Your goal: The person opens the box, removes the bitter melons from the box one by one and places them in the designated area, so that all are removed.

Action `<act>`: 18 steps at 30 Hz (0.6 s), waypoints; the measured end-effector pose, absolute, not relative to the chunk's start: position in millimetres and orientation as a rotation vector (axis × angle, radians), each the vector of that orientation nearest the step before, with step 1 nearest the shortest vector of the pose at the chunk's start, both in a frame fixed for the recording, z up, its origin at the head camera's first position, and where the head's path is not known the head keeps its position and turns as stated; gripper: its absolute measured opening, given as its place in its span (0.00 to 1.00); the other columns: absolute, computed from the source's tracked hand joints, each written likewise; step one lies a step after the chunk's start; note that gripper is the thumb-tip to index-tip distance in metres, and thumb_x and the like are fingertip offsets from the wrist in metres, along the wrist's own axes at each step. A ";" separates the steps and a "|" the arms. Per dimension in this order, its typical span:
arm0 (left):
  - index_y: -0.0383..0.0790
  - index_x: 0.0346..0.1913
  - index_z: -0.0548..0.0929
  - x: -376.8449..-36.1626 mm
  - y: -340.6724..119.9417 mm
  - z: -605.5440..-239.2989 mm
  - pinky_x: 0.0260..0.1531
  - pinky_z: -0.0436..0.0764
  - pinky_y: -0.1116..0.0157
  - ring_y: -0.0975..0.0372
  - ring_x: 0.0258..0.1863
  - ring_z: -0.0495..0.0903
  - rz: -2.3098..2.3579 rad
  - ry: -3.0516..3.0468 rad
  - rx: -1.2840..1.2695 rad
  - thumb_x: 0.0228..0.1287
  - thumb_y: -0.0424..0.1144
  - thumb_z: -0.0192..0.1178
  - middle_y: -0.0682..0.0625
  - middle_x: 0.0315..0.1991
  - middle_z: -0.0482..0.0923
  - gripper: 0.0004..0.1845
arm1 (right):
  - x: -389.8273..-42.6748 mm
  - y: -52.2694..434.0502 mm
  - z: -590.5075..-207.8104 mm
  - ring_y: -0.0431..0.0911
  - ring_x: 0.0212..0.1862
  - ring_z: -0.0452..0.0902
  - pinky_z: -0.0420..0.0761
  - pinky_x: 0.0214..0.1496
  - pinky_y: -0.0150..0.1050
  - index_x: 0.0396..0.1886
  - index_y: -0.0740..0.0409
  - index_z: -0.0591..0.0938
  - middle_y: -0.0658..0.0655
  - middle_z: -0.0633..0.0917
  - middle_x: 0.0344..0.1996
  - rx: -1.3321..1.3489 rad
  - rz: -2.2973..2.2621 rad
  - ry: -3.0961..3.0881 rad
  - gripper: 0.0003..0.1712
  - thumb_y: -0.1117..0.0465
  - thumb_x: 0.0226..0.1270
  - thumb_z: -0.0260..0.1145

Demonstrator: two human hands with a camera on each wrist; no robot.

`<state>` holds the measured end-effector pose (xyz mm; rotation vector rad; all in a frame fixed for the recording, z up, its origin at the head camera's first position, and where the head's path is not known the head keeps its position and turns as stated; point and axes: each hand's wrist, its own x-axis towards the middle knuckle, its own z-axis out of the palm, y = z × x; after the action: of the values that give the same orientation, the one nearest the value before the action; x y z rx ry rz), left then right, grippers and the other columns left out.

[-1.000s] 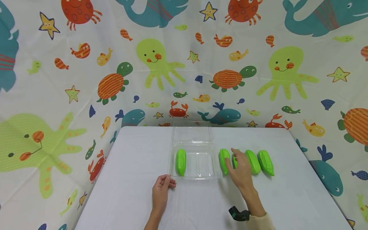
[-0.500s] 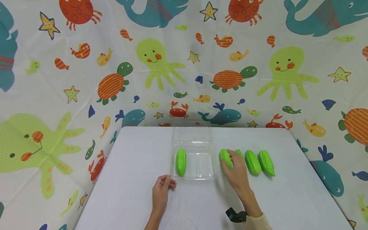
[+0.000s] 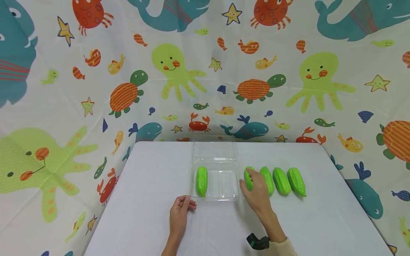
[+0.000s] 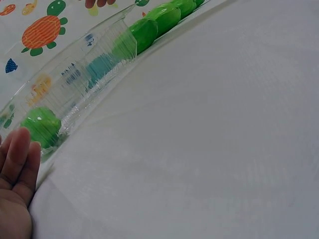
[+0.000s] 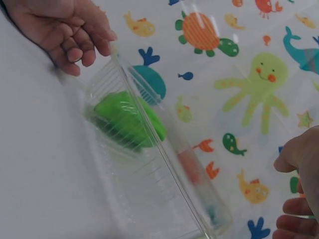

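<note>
- The right hand (image 3: 256, 190) is sliding left from the second gourd, now uncovered, onto the first gourd (image 3: 248, 176) at frame centre.
- Its grip is curling round that gourd, just right of the tray (image 3: 221, 193).
- The left hand (image 3: 180, 212) is resting relaxed, holding nothing, on the surface (image 3: 144, 213) by the tray's lower-left corner.

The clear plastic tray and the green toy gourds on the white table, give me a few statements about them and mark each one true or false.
1. One green gourd lies in the clear tray, at its left side. True.
2. The right hand rests on the rightmost gourd of the row. False: it is on the leftmost gourd of the row, next to the tray.
3. Three more gourds lie in the row to the right of that hand. True.
4. The left hand holds a gourd. False: it holds no gourd and rests on the table at the tray's near left corner.
5. The tray's lid is closed. False: it lies open behind the tray.
</note>
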<state>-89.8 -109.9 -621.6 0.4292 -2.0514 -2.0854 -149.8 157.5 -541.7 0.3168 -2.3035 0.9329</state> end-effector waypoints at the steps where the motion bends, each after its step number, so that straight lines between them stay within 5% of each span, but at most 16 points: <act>1: 0.32 0.50 0.79 -90.1 -110.5 -623.5 0.42 0.86 0.74 0.64 0.31 0.86 -2.088 -2.048 0.420 0.76 0.42 0.55 0.40 0.36 0.85 0.14 | -149.6 156.1 -542.1 0.58 0.40 0.83 0.85 0.40 0.49 0.53 0.72 0.81 0.68 0.86 0.45 0.320 0.934 -2.306 0.26 0.68 0.52 0.74; 18: 0.30 0.50 0.78 -91.3 -112.5 -626.9 0.41 0.87 0.71 0.64 0.30 0.86 -2.122 -1.991 0.359 0.76 0.43 0.56 0.40 0.34 0.85 0.16 | -148.3 138.9 -546.8 0.54 0.47 0.82 0.86 0.48 0.49 0.57 0.67 0.80 0.65 0.85 0.51 0.304 0.982 -2.415 0.26 0.64 0.58 0.73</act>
<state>-91.3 -112.5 -626.9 0.3586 -1.9907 -2.1219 -148.3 138.9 -546.8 0.3039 -2.4147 0.9822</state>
